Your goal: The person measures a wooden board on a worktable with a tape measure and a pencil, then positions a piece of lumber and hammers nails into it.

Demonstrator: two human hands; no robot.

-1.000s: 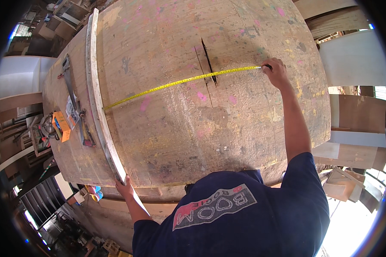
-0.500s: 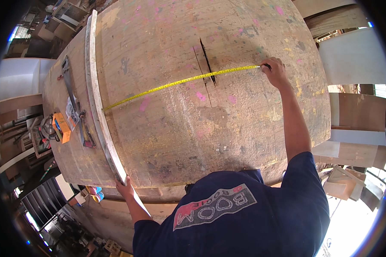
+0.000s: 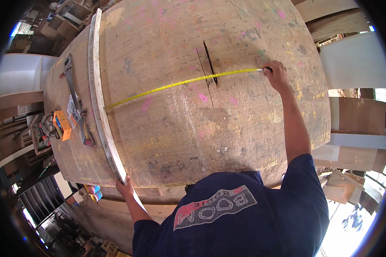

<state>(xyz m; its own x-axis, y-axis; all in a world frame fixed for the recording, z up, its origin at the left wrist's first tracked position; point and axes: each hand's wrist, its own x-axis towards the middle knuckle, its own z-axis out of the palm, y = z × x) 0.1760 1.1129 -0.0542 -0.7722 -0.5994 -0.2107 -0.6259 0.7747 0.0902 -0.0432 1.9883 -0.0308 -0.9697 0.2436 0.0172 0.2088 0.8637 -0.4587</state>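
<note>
Bench: the broad wooden bench (image 3: 244, 141), stained and scarred, carries everything; rough patches could tip the tape, so it is best laid flat against the wood.
Long bar: the pale bar (image 3: 98, 77) lies across the bench's left part; it should be kept from sliding, since the tape meets it.
Yellow tape: the tape (image 3: 181, 82) stretches from the bar to the right hand; even tension would serve it well. Its curve may be only the lens. Whether its far end hooks or tucks under the bar, I cannot tell.
Hand saw: the saw (image 3: 71, 81) lies left of the bar, well apart from the tape.
Split: the dark split (image 3: 209, 60) runs under the tape, where the strip could sag.
Left hand: the left hand (image 3: 124, 188) is closed around the bar's near end; a firm, steady hold suits it.
Right hand: the right hand (image 3: 278, 76) pinches the tape's end and a dark piece (image 3: 268, 69), too small to identify; a low wrist would help.
</note>
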